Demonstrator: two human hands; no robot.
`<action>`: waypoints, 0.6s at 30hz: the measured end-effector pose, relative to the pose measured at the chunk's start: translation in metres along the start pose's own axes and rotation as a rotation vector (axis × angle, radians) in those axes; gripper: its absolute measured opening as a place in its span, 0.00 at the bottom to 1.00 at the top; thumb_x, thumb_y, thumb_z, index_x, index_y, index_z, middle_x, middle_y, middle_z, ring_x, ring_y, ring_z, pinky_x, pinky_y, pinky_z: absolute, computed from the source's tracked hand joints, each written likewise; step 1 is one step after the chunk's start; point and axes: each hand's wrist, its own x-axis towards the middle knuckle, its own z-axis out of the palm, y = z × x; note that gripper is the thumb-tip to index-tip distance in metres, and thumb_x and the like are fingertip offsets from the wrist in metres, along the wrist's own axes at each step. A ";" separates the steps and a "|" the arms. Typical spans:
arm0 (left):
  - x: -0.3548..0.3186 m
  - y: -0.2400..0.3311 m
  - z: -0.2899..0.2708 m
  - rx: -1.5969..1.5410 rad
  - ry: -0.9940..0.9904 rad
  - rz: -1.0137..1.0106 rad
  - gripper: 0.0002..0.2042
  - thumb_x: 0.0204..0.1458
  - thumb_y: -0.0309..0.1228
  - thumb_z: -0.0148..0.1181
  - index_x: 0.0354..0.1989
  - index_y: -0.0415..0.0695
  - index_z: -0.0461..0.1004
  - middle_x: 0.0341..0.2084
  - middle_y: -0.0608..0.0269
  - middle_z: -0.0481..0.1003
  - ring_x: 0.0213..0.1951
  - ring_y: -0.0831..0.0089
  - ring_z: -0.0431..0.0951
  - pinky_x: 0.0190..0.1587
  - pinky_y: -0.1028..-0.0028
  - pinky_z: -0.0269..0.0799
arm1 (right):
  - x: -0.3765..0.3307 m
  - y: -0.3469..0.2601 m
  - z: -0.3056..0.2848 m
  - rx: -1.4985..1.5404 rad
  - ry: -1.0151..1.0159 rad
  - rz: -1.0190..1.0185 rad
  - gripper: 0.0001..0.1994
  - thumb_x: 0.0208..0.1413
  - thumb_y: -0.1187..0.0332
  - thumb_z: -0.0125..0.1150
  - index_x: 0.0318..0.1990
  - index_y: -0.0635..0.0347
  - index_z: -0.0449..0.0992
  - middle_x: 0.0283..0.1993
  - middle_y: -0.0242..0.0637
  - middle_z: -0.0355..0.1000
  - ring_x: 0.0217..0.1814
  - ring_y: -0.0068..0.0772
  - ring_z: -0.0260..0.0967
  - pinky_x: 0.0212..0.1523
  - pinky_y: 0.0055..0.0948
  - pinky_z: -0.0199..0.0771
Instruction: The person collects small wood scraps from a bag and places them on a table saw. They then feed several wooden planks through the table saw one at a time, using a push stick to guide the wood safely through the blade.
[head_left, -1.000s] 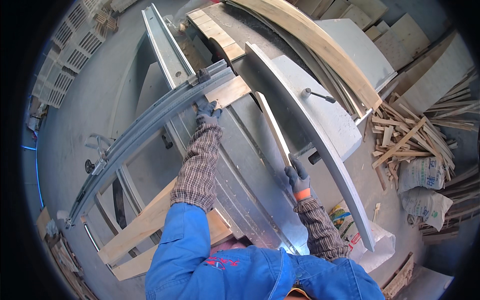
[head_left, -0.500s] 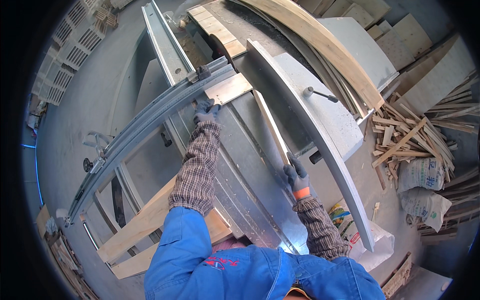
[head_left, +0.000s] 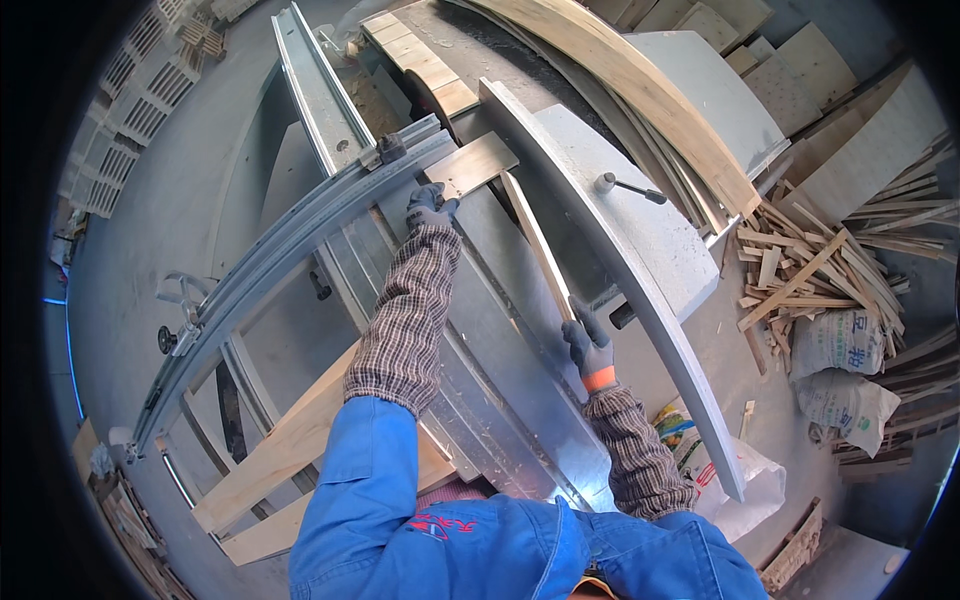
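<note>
My left hand (head_left: pixel 430 207), in a dark glove, grips the near left edge of a short flat wooden board (head_left: pixel 472 165). That board lies on the grey metal saw table (head_left: pixel 500 285), close to the long fence (head_left: pixel 590 215). Its far side is near the dark round blade guard or blade (head_left: pixel 425 95), which is only partly visible. Lower right, my right hand (head_left: pixel 588 342), also gloved, is closed on the near end of a thin wooden strip (head_left: pixel 537 240). The strip's far end meets or nearly meets the board's near edge.
Cut wooden pieces (head_left: pixel 420 60) lie in a row beyond the blade. A metal rail with a black clamp (head_left: pixel 390 148) crosses on the left. Long boards (head_left: pixel 290 440) rest on the frame by my left arm. Scrap strips (head_left: pixel 800 260) and white sacks (head_left: pixel 840 345) are piled at right.
My left hand and the short board have shifted right, toward the fence. My right hand still holds the strip in nearly the same place. The view has shifted slightly.
</note>
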 end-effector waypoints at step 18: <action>0.021 -0.013 0.013 0.177 0.090 0.491 0.17 0.49 0.19 0.68 0.49 0.43 0.78 0.51 0.56 0.74 0.49 0.65 0.78 0.53 0.70 0.76 | 0.026 -0.017 0.017 0.076 0.021 -0.006 0.25 0.63 0.64 0.59 0.68 0.53 0.70 0.35 0.22 0.72 0.28 0.11 0.60 0.28 0.15 0.59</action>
